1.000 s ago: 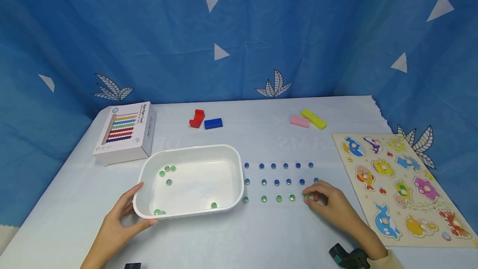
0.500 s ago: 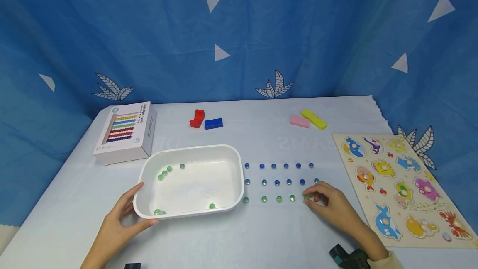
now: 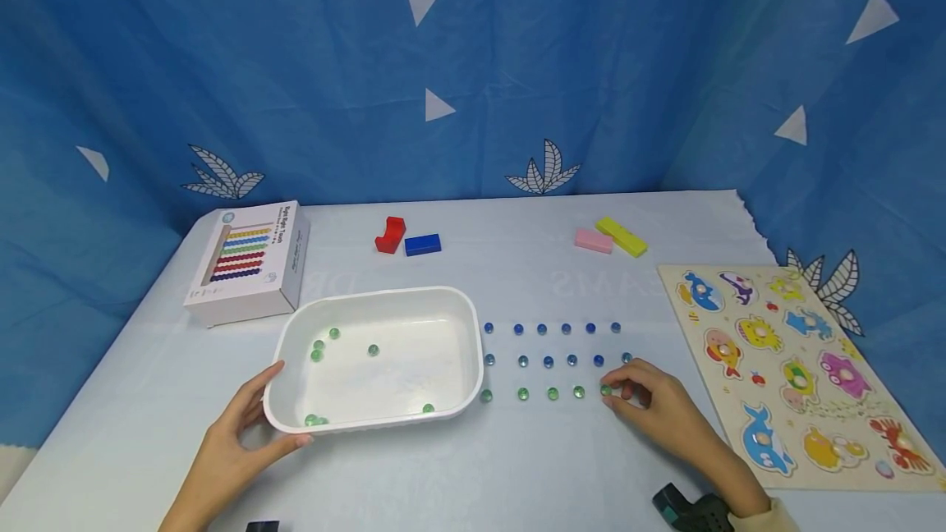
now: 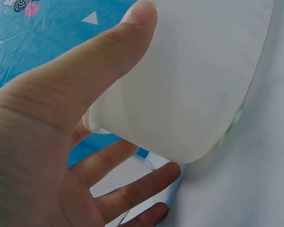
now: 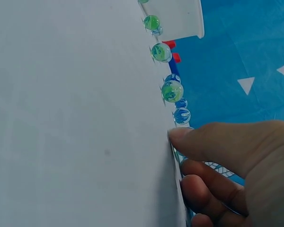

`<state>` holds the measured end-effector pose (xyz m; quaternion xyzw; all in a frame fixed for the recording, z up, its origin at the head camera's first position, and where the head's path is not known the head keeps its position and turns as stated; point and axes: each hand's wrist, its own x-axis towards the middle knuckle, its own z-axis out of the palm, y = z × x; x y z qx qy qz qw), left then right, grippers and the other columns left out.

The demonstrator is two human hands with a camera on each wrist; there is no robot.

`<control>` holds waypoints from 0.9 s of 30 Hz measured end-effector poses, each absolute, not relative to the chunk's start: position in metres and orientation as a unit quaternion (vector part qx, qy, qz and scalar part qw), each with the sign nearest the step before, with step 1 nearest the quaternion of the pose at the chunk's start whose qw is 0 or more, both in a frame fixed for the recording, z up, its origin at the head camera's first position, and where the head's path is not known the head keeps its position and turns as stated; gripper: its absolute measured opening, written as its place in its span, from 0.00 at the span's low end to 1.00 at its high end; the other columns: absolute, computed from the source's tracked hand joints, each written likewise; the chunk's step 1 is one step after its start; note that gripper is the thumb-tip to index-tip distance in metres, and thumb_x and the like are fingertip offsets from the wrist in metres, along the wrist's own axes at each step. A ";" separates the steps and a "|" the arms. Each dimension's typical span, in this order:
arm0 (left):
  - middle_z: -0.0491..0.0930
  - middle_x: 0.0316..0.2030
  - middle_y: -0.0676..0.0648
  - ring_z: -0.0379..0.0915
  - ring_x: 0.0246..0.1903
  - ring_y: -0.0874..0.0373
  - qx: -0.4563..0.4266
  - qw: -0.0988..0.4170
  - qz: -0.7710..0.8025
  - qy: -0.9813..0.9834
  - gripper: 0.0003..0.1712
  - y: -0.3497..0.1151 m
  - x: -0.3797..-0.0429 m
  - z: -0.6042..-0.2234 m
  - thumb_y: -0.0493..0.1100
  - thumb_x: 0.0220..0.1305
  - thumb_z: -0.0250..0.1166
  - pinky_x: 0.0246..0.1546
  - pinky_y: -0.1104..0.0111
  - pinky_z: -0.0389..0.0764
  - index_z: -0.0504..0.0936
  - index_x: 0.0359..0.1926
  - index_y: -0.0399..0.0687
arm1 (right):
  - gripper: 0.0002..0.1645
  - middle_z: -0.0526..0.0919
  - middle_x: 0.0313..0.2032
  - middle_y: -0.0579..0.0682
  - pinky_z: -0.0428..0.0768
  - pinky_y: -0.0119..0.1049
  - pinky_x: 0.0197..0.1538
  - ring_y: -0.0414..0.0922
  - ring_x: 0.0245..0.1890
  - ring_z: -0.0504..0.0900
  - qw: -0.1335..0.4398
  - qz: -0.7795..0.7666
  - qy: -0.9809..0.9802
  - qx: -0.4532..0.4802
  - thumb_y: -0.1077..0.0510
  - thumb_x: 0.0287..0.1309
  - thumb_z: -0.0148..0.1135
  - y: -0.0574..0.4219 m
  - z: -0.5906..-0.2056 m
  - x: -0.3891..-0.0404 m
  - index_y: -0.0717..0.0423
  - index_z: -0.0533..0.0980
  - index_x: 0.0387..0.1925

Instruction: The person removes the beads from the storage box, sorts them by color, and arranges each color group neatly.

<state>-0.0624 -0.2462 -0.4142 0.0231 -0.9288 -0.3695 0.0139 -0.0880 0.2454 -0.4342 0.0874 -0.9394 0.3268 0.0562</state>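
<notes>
My left hand (image 3: 235,442) grips the near left corner of a white plastic tray (image 3: 399,419), thumb against its near side and fingers round its left end. Several green marbles, one of them a loose marble (image 3: 373,350), lie inside. To the right, my right hand (image 3: 658,407) pinches a green marble (image 3: 606,390) between thumb and forefinger at the right end of the nearest row. Other green marbles (image 3: 553,393) continue that row leftward. Behind it run two rows of blue marbles (image 3: 566,328). In the right wrist view the thumb (image 5: 199,141) largely hides the pinched marble.
A boxed bead toy (image 3: 247,265) stands at the back left. Red (image 3: 390,235) and blue (image 3: 422,245) blocks lie behind the tray, with pink (image 3: 594,240) and yellow (image 3: 622,236) blocks farther right. A sea-animal puzzle board (image 3: 709,368) lies beyond my right hand.
Several green marbles have rolled about in the tray, one of them toward its middle. My left hand stays at the corner. My right fingers have shifted slightly, showing more of the pinched marble.
</notes>
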 end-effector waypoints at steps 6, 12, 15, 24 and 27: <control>0.68 0.59 0.40 0.55 0.41 0.91 0.030 0.012 -0.366 -0.930 0.53 -0.246 -0.062 -0.413 0.55 0.40 0.73 0.44 0.82 0.70 0.53 0.66 0.72 | 0.13 0.73 0.24 0.35 0.71 0.25 0.27 0.30 0.24 0.68 0.054 0.327 -0.938 0.097 0.58 0.41 0.70 0.248 -0.429 -0.088 0.43 0.79 0.33; 0.67 0.60 0.40 0.55 0.41 0.91 0.030 0.006 -0.379 -0.925 0.53 -0.245 -0.063 -0.413 0.54 0.40 0.73 0.49 0.53 0.69 0.53 0.66 0.72 | 0.10 0.78 0.30 0.35 0.75 0.25 0.32 0.28 0.28 0.72 0.056 0.335 -0.933 0.120 0.57 0.47 0.67 0.249 -0.403 -0.090 0.46 0.79 0.36; 0.68 0.59 0.40 0.55 0.42 0.91 0.025 0.012 -0.376 -0.926 0.53 -0.245 -0.063 -0.413 0.53 0.39 0.74 0.49 0.55 0.70 0.53 0.66 0.71 | 0.09 0.80 0.33 0.38 0.76 0.25 0.36 0.30 0.31 0.74 0.042 0.360 -0.921 0.140 0.54 0.53 0.62 0.239 -0.380 -0.099 0.45 0.79 0.38; 0.68 0.60 0.40 0.56 0.41 0.91 0.025 0.020 -0.374 -0.927 0.53 -0.245 -0.063 -0.414 0.53 0.39 0.74 0.49 0.75 0.70 0.54 0.66 0.71 | 0.19 0.81 0.42 0.41 0.77 0.31 0.49 0.37 0.41 0.76 -0.118 0.403 -0.868 0.265 0.48 0.56 0.58 0.126 -0.327 -0.164 0.45 0.74 0.50; 0.67 0.60 0.40 0.56 0.41 0.91 0.029 0.010 -0.384 -0.923 0.53 -0.244 -0.063 -0.413 0.54 0.39 0.73 0.51 0.53 0.70 0.53 0.66 0.71 | 0.22 0.81 0.41 0.44 0.78 0.29 0.49 0.39 0.43 0.78 -0.185 0.402 -0.845 0.301 0.50 0.56 0.59 0.074 -0.329 -0.190 0.49 0.73 0.53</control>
